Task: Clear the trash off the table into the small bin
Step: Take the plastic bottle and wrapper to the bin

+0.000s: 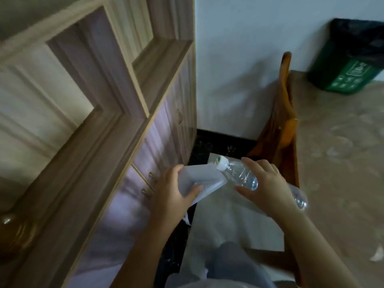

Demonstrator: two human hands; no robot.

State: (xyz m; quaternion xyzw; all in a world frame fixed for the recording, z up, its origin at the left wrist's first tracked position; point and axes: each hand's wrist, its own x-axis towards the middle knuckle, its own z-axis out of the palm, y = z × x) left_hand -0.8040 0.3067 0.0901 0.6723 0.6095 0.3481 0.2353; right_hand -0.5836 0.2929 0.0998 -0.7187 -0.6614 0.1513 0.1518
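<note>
**Beside the table, both hands full**

Beside the table [336, 142], on the right, lies a wide tan top with pale smudges on it. A small white scrap [377, 255] sits near its right edge. At the far end, close to the white wall [249, 59], stands the small green bin [349, 67] with a black bag [357, 32] in it. It seems to sit on the table's far corner, but the view is blurry there and the bin is cut off at the edge.

A brown wooden chair [284, 125] is just beside the table's left edge. On the left is a tall wooden cabinet [104, 100] with open shelves and drawers with little knobs [152, 174]. The floor [228, 215] is pale, with a dark strip [218, 142] along the wall and cabinet.

The left hand [172, 192] pinches a folded white paper [204, 176], thumb on top and fingers curled round its far edge. The right hand [268, 183] is wrapped round the middle of a clear plastic bottle [241, 173]. The bottle's white cap [222, 163] touches the paper. Both things are up in the air, over the floor, well apart from the bin.

The hand hides the bottle's middle, and its bottom end pokes out by the wrist. A grey knee [230, 258] shows low down, soft and blurred. Print on the bin is too small to read.
</note>
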